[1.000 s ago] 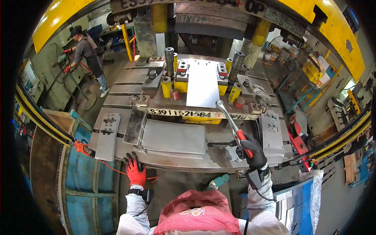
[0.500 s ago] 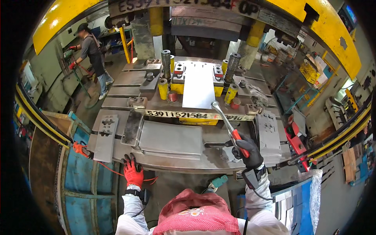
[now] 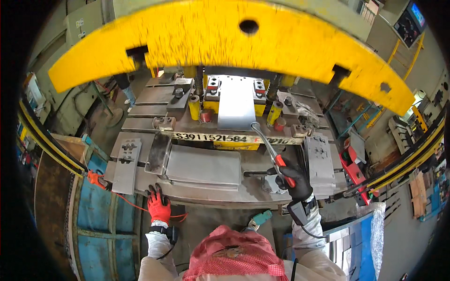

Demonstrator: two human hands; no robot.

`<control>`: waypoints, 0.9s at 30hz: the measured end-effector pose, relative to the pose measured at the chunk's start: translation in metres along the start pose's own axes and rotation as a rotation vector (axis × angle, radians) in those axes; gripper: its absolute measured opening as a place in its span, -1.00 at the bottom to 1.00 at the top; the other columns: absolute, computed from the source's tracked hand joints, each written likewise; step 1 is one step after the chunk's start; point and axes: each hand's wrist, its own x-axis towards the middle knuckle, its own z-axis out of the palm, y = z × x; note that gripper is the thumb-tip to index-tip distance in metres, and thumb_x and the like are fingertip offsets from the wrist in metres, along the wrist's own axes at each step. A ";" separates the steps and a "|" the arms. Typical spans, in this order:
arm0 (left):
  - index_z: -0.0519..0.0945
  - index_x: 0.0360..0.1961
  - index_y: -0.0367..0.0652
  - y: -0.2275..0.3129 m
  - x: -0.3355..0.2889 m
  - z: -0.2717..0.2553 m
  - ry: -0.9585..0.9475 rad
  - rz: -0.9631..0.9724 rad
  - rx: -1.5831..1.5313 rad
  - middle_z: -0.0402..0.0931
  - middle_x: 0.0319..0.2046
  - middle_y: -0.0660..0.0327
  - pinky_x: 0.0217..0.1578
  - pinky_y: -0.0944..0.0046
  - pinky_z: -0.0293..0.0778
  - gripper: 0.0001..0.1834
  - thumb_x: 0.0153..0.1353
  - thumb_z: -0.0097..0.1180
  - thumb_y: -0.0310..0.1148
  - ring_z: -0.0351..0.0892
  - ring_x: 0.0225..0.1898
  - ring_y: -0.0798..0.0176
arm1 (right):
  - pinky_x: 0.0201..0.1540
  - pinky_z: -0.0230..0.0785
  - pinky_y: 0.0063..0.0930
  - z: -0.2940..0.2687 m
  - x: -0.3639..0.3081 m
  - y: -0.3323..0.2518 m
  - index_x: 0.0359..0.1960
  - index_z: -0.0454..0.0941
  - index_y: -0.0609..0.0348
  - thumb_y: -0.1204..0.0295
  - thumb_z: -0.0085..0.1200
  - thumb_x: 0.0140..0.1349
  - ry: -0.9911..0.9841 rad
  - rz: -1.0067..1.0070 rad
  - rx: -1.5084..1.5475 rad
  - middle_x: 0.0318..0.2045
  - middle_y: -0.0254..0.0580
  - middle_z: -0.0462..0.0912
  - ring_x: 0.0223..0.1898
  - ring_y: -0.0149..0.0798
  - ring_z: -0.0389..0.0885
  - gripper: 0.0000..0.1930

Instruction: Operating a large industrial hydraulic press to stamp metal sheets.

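My right hand [image 3: 297,183], in a black glove, is closed around the red grip of a long metal hand tool with a rounded tip [image 3: 265,140]. That tip rests at the near right corner of a bright flat metal sheet [image 3: 236,107], which lies across the press die [image 3: 212,93]. My left hand [image 3: 159,208], in a red glove with dark fingertips, has its fingers spread at the front edge of the press table [image 3: 197,194]. Just beyond it lies a stack of grey metal sheets [image 3: 204,164].
A yellow press ram [image 3: 225,40] spans the top. Cut-out metal pieces [image 3: 124,175] lie at the left, with another pile [image 3: 321,168] at the right. Yellow posts [image 3: 194,107] flank the die. A blue metal frame [image 3: 96,220] stands front left, a red box [image 3: 352,171] right.
The yellow ram has come down and now covers the upper press and most of the co-worker. My hands, the tool and the sheet have hardly moved.
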 end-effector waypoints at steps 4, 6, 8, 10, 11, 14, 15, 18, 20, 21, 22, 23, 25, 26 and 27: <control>0.20 0.20 0.07 0.001 0.000 -0.001 -0.013 0.005 -0.008 0.06 0.24 0.03 0.17 0.02 0.08 -0.32 0.00 0.09 -0.17 0.14 0.17 -0.11 | -0.57 0.17 -0.64 0.000 -0.001 0.005 0.15 0.23 0.26 0.31 0.02 0.08 0.032 -0.013 0.030 -0.34 -0.21 0.57 -0.58 -0.49 0.37 -0.42; 0.19 0.21 0.08 0.000 0.000 -0.001 -0.006 0.010 -0.010 0.06 0.24 0.04 0.17 0.02 0.08 -0.31 0.00 0.09 -0.17 0.14 0.18 -0.11 | -0.57 0.18 -0.63 -0.005 0.003 0.011 0.16 0.21 0.25 0.30 0.03 0.08 0.031 -0.016 0.042 -0.34 -0.19 0.57 -0.57 -0.48 0.38 -0.41; 0.19 0.21 0.09 -0.002 0.000 -0.001 0.023 0.033 -0.006 0.06 0.24 0.04 0.16 0.01 0.08 -0.31 0.00 0.09 -0.17 0.13 0.18 -0.11 | -0.58 0.18 -0.62 -0.002 0.002 0.010 0.16 0.20 0.23 0.29 0.04 0.08 0.015 -0.007 0.049 -0.33 -0.16 0.57 -0.57 -0.48 0.38 -0.40; 0.19 0.21 0.09 -0.003 0.002 0.000 0.028 0.042 -0.004 0.07 0.24 0.03 0.16 0.01 0.08 -0.31 0.00 0.08 -0.16 0.13 0.18 -0.11 | -0.59 0.17 -0.62 -0.001 0.002 0.008 0.17 0.20 0.22 0.28 0.05 0.07 -0.005 0.001 0.057 -0.33 -0.15 0.58 -0.58 -0.48 0.38 -0.39; 0.19 0.21 0.09 -0.005 0.002 0.000 0.015 0.038 -0.001 0.07 0.23 0.02 0.16 0.01 0.08 -0.31 0.00 0.08 -0.16 0.13 0.18 -0.11 | -0.60 0.17 -0.62 -0.003 0.003 0.009 0.17 0.20 0.21 0.27 0.05 0.07 -0.018 0.009 0.064 -0.33 -0.14 0.58 -0.58 -0.48 0.38 -0.39; 0.19 0.21 0.08 -0.004 0.001 -0.003 0.021 0.044 -0.002 0.07 0.23 0.01 0.16 0.01 0.09 -0.32 0.02 0.06 -0.16 0.13 0.18 -0.11 | -0.61 0.15 -0.64 0.002 0.001 0.005 0.14 0.23 0.19 0.27 0.05 0.07 -0.042 -0.006 0.067 -0.33 -0.15 0.58 -0.59 -0.48 0.37 -0.42; 0.20 0.21 0.08 -0.002 0.001 -0.002 0.027 0.049 -0.006 0.07 0.23 0.01 0.16 0.01 0.09 -0.33 0.02 0.06 -0.16 0.13 0.18 -0.11 | -0.62 0.15 -0.64 0.004 0.000 0.004 0.13 0.24 0.19 0.26 0.04 0.07 -0.044 -0.015 0.062 -0.34 -0.15 0.58 -0.60 -0.49 0.36 -0.43; 0.07 0.28 0.10 -0.001 0.004 -0.004 -0.056 0.037 -0.007 -0.10 0.30 0.03 0.18 0.01 0.08 -0.25 0.03 0.06 -0.18 0.02 0.24 -0.16 | -0.62 0.13 -0.65 0.002 0.001 0.001 0.07 0.29 0.19 0.25 0.03 0.07 -0.044 -0.009 0.020 -0.35 -0.17 0.57 -0.61 -0.49 0.34 -0.48; 0.18 0.21 0.08 -0.002 0.003 -0.002 0.038 0.066 0.004 0.04 0.23 0.02 0.14 0.00 0.11 -0.33 0.03 0.05 -0.18 0.12 0.18 -0.13 | -0.62 0.13 -0.66 0.004 0.000 -0.002 0.04 0.30 0.19 0.24 0.03 0.06 -0.056 -0.016 0.004 -0.36 -0.18 0.56 -0.61 -0.50 0.34 -0.50; 0.24 0.18 0.07 -0.003 -0.001 0.000 0.078 0.079 0.010 0.11 0.20 0.01 0.13 -0.01 0.13 -0.37 0.03 0.04 -0.19 0.17 0.15 -0.12 | -0.62 0.12 -0.66 0.004 -0.001 -0.002 0.02 0.31 0.19 0.23 0.03 0.06 -0.060 -0.013 -0.005 -0.36 -0.19 0.56 -0.61 -0.50 0.33 -0.50; 0.24 0.18 0.07 -0.004 -0.002 0.001 0.054 0.065 -0.003 0.11 0.21 0.01 0.12 -0.01 0.13 -0.37 0.03 0.05 -0.19 0.16 0.15 -0.12 | -0.64 0.13 -0.66 0.005 -0.001 -0.002 0.04 0.30 0.17 0.22 0.03 0.06 -0.052 -0.009 -0.018 -0.37 -0.22 0.54 -0.61 -0.49 0.36 -0.49; 0.24 0.18 0.07 -0.006 -0.002 0.001 0.031 0.051 -0.015 0.11 0.21 0.01 0.12 -0.02 0.13 -0.37 0.03 0.05 -0.19 0.16 0.15 -0.13 | -0.65 0.14 -0.66 0.006 -0.001 -0.001 0.06 0.28 0.16 0.21 0.03 0.06 -0.045 -0.005 -0.032 -0.37 -0.24 0.51 -0.60 -0.48 0.38 -0.48; 0.24 0.18 0.06 -0.001 0.002 -0.008 -0.045 0.016 -0.030 0.07 0.23 -0.01 0.13 -0.02 0.12 -0.36 0.02 0.06 -0.17 0.14 0.17 -0.15 | -0.66 0.14 -0.65 0.006 0.001 -0.001 0.06 0.28 0.14 0.19 0.03 0.05 -0.057 -0.020 -0.049 -0.41 -0.33 0.43 -0.59 -0.47 0.40 -0.47; 0.24 0.18 0.06 -0.002 0.000 -0.010 -0.047 0.017 -0.057 0.06 0.23 -0.02 0.14 -0.02 0.11 -0.35 0.02 0.07 -0.16 0.13 0.18 -0.14 | -0.66 0.14 -0.65 0.006 0.000 -0.002 0.06 0.28 0.14 0.19 0.03 0.05 -0.055 -0.012 -0.049 -0.42 -0.33 0.42 -0.59 -0.47 0.40 -0.46; 0.23 0.18 0.05 -0.004 0.000 -0.011 -0.048 0.020 -0.082 0.06 0.24 -0.03 0.14 -0.01 0.11 -0.35 0.02 0.07 -0.15 0.13 0.18 -0.14 | -0.66 0.13 -0.65 0.005 0.001 -0.002 0.06 0.28 0.14 0.19 0.04 0.04 -0.054 -0.006 -0.047 -0.43 -0.34 0.41 -0.59 -0.47 0.40 -0.46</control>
